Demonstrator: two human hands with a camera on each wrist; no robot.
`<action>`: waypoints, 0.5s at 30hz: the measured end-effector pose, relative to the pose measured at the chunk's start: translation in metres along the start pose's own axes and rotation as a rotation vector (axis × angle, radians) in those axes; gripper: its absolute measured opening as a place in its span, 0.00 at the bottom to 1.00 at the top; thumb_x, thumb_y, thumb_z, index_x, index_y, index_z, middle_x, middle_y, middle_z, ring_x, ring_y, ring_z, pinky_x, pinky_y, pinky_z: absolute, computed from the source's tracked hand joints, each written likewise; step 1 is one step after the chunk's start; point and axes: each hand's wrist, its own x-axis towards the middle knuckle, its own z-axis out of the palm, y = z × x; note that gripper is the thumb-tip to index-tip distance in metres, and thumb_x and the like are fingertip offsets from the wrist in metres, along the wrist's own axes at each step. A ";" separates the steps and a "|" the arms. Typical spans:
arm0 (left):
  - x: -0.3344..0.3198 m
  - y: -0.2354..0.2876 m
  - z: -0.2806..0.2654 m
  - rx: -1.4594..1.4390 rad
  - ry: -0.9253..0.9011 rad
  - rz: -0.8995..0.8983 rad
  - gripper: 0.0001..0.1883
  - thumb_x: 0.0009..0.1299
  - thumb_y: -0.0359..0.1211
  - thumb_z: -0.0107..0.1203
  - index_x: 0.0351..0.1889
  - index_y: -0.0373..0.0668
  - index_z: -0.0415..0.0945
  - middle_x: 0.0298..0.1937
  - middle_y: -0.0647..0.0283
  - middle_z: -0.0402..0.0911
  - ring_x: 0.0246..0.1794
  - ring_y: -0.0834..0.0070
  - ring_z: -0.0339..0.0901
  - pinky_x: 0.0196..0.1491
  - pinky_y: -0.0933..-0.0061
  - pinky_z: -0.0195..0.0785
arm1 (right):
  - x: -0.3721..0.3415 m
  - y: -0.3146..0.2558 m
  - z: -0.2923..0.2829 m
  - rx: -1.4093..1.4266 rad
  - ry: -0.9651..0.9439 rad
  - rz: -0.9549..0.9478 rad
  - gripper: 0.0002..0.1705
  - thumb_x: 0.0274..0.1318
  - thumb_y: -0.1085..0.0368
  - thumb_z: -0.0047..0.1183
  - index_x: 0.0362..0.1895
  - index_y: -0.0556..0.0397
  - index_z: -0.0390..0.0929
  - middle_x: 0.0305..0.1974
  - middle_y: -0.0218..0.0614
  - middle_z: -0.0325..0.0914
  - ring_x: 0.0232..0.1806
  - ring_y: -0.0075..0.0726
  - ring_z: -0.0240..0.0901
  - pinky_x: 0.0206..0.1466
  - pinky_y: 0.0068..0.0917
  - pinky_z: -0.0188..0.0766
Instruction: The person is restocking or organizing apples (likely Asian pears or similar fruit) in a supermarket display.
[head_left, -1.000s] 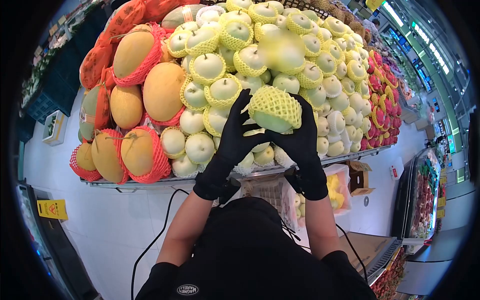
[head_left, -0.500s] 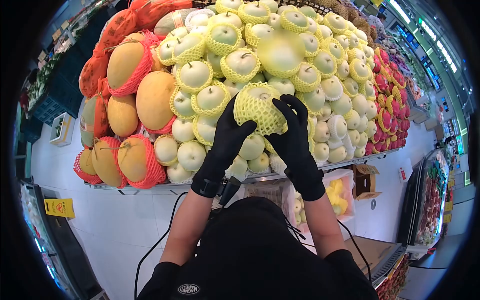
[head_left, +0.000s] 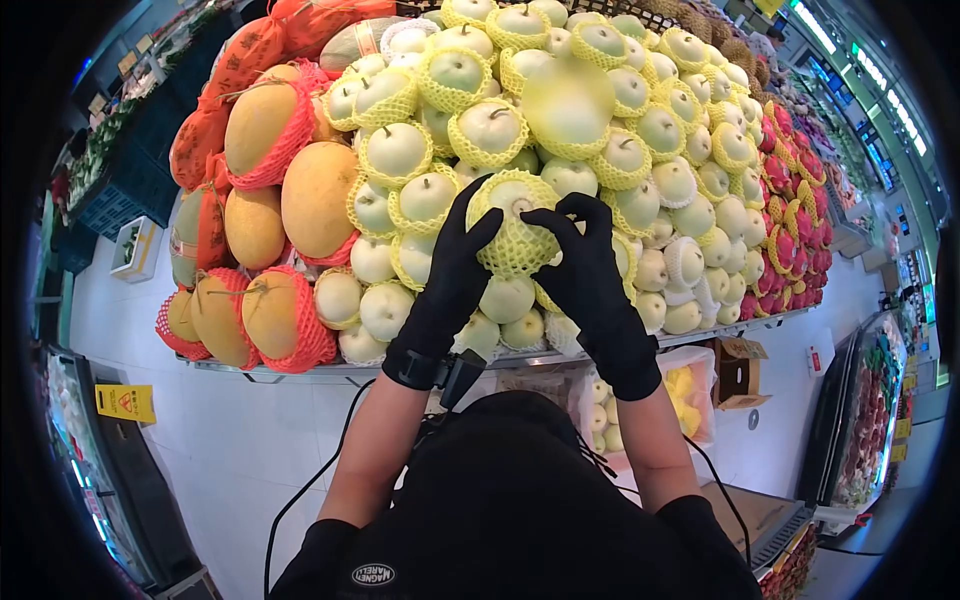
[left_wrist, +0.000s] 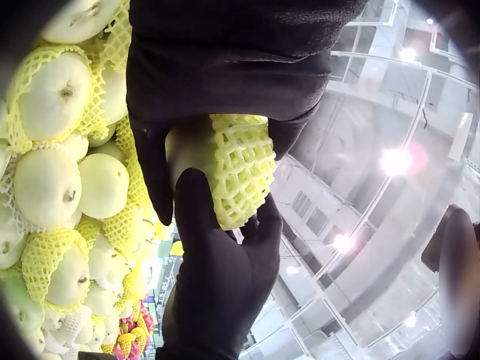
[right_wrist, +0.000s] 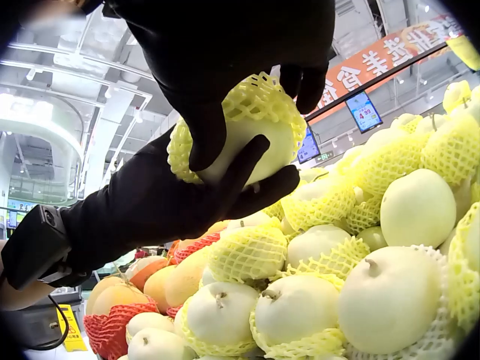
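Note:
A pale green pear (head_left: 512,245) in a yellow foam net is held up between both black-gloved hands, over the front of a heap of similar pears. Along its left side the left hand (head_left: 455,265) grips it, thumb against the net. My right hand (head_left: 590,265) holds the other side, its index fingertip near the small dark hollow on the pear's top. The left wrist view shows the net (left_wrist: 244,176) covering one side, beside a bare patch. From the right wrist, bare skin of the pear (right_wrist: 251,150) shows between the fingers of both hands.
Netted pears (head_left: 395,150) are piled around and behind the hands. Yellow melons (head_left: 320,200) in red nets stand left, dragon fruit (head_left: 790,210) right. The stand's metal edge (head_left: 540,357) runs below the hands; a box of pears (head_left: 605,410) sits beneath it.
The pear has turned, so its top with the dark hollow now faces up and the bare green end is out of view. The right fingers have moved onto its top.

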 end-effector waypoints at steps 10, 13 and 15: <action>-0.004 0.007 -0.010 -0.253 -0.133 -0.048 0.26 0.68 0.29 0.57 0.63 0.40 0.63 0.61 0.56 0.72 0.60 0.65 0.73 0.62 0.62 0.70 | 0.001 0.000 0.005 0.002 0.043 0.037 0.30 0.33 0.74 0.67 0.47 0.46 0.74 0.50 0.43 0.66 0.58 0.51 0.63 0.61 0.40 0.66; -0.006 -0.001 -0.020 -0.105 -0.226 0.102 0.26 0.65 0.26 0.58 0.62 0.39 0.64 0.60 0.55 0.73 0.59 0.64 0.74 0.61 0.61 0.71 | 0.002 0.000 0.003 0.010 0.059 0.068 0.30 0.34 0.73 0.68 0.48 0.47 0.74 0.51 0.43 0.67 0.58 0.51 0.63 0.61 0.41 0.65; -0.007 -0.002 -0.021 0.002 -0.179 0.141 0.27 0.67 0.27 0.52 0.65 0.38 0.62 0.59 0.54 0.73 0.59 0.60 0.74 0.61 0.57 0.71 | 0.001 0.003 0.004 0.030 0.061 0.084 0.30 0.34 0.72 0.68 0.48 0.47 0.74 0.52 0.43 0.67 0.59 0.51 0.63 0.62 0.41 0.65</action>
